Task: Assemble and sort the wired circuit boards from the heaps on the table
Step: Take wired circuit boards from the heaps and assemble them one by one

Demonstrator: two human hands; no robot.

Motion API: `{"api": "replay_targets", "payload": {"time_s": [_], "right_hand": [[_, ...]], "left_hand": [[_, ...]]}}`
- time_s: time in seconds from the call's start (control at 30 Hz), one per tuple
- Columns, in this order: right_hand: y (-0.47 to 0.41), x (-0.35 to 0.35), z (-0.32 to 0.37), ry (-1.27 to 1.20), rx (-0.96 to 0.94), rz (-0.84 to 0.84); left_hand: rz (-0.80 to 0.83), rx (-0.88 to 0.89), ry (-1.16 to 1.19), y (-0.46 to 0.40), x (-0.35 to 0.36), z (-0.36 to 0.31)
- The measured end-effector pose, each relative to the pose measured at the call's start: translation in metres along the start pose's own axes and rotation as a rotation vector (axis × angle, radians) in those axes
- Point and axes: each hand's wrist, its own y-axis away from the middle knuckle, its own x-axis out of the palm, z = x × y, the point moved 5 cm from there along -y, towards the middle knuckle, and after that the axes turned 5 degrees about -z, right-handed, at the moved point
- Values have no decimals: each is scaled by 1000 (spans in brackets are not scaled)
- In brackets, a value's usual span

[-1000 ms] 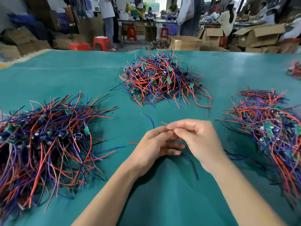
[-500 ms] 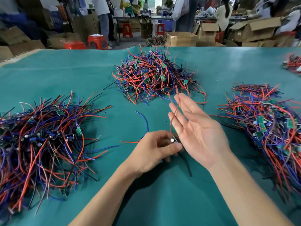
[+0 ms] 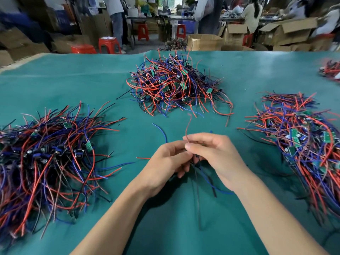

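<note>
Both hands meet mid-table: left hand (image 3: 165, 161) and right hand (image 3: 217, 159) pinch one wired board, red wire (image 3: 186, 129) sticking up; bare cloth (image 3: 55, 80) between left heap (image 3: 46, 159), far heap (image 3: 174, 85), right heap (image 3: 301, 140)

Red stools (image 3: 108, 45) beyond table; open cardboard boxes (image 3: 288, 32) stacked right; people standing, sitting at far benches (image 3: 161, 17).

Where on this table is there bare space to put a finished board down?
Bare green table lies behind the left heap, beside the middle heap, and near the front edge between the forearms. The right heap side is crowded.
</note>
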Motion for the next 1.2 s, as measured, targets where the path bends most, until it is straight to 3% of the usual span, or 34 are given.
{"api": "replay_targets", "payload": {"time_s": [0.37, 0.7, 1.03, 1.2], "right_hand": [[2, 1, 1, -203, -25, -52], [-1, -18, 6, -171, -58, -182], [1, -10, 6, -301, -38, -65], [-1, -15, 8, -230, -45, -19]], "left_hand": [[-124, -81, 50, -1, -7, 2], [-26, -49, -112, 3, 1, 0], [-14, -35, -17, 3, -2, -4], [-9, -49, -39, 3, 0, -3]]}}
